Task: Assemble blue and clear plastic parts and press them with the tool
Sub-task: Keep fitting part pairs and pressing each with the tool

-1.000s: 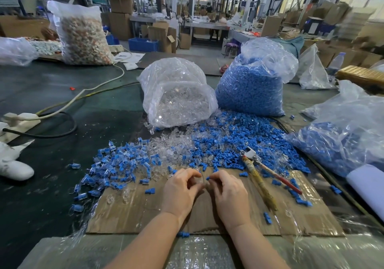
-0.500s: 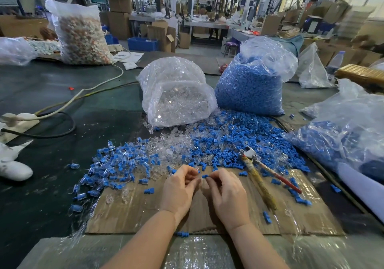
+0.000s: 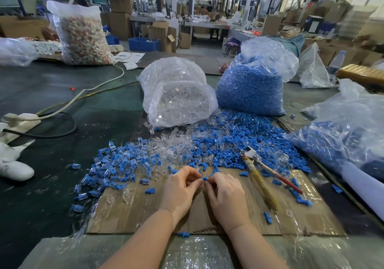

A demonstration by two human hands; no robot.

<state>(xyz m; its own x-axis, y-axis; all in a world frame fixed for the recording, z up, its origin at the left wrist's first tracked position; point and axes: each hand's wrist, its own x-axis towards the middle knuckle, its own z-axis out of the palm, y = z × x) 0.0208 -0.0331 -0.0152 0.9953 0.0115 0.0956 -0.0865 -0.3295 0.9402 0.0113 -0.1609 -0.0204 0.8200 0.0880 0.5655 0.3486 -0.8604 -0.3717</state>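
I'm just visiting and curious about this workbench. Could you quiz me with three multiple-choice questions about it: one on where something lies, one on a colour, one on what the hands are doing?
1. Where does the pliers-like tool lie?
A. right of the hands, on the cardboard sheet
B. inside the bag of clear parts
C. in the left hand

2. What colour is the small part between the fingertips?
A. red
B. blue
C. yellow

3. What are the hands doing?
A. resting flat
B. gripping the tool
C. both pinching the small part

Answers: 1 A, the tool lies untouched beside the right hand. 2 B, it matches the loose blue parts pile. 3 C, both hands' fingertips meet on it.
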